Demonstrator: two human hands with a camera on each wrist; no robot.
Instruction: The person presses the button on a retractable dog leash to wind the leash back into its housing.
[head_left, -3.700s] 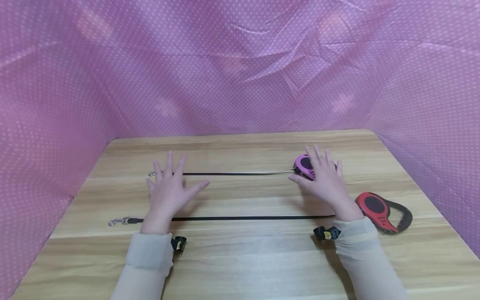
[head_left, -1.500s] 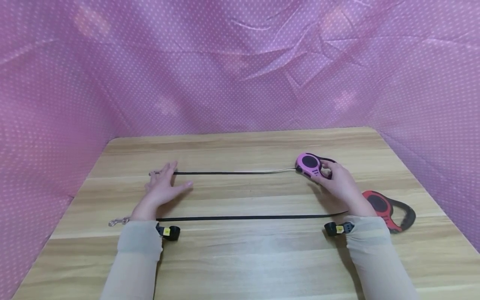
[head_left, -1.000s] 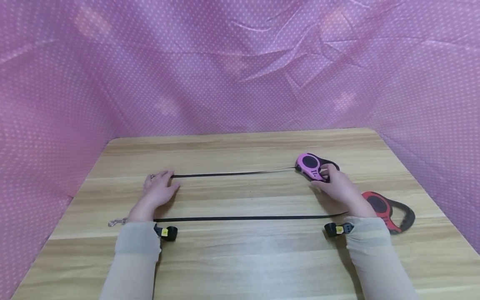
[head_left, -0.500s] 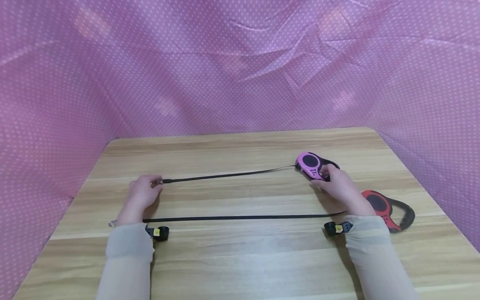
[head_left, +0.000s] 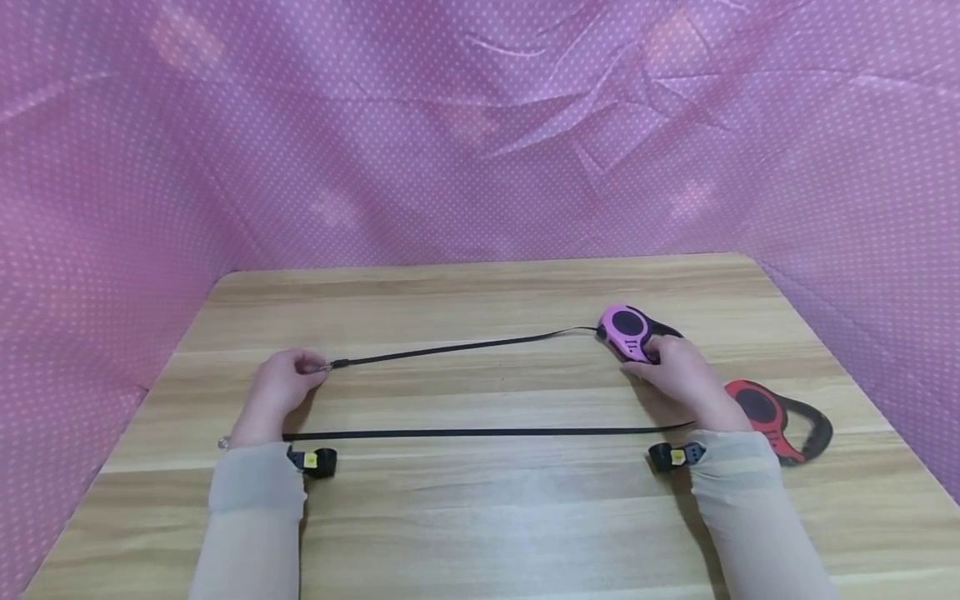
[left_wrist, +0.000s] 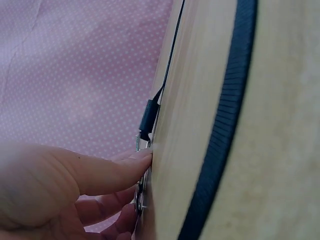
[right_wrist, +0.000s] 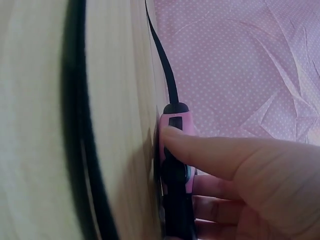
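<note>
My left hand (head_left: 276, 389) pinches the metal clip (head_left: 327, 367) at the end of a black leash strap (head_left: 450, 348). In the left wrist view, thumb and fingers close on that clip below the strap's black sleeve (left_wrist: 148, 116). The strap runs right to a pink-and-black retractable leash case (head_left: 624, 327). My right hand (head_left: 684, 379) grips this case by its handle side; in the right wrist view the thumb lies on the pink casing (right_wrist: 188, 122) beside a black button, fingers behind. The far part of the handle is partly hidden by the hand.
A second black strap (head_left: 465, 432) lies straight across the wooden table (head_left: 480, 533), nearer the body. Its red-and-black case (head_left: 757, 408) is at the right, partly behind my right wrist. Its metal clip (head_left: 223, 442) shows beside my left wrist. Pink dotted cloth (head_left: 480, 167) surrounds the table.
My left hand has taken hold of the clip and moved it toward the body, so the far strap slants. My right hand has gone from spread over the pink case to gripping it.
</note>
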